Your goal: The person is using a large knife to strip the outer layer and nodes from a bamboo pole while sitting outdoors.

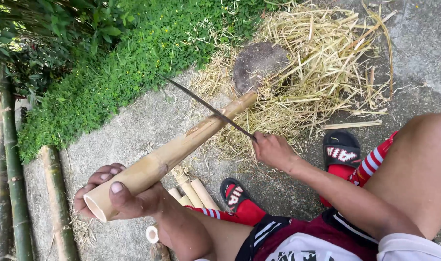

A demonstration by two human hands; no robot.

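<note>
A pale, smooth bamboo tube lies slanted across the middle of the view, its hollow cut end nearest the camera and its far end propped against a rough, round wooden block. The left hand grips the near end, fingers wrapped tight around the tube, thumb pressed on top. A long, thin, dark blade crosses the tube near its far end, edge resting on the bamboo skin where a scraped patch shows. The right hand holds the blade's handle, fingers closed around it. Dry, pale straw-like shavings lie heaped around the block on the grey concrete ground. Short cut bamboo pieces lie beneath the tube. Green, rough bamboo poles run along the left edge beside leafy groundcover.
</note>
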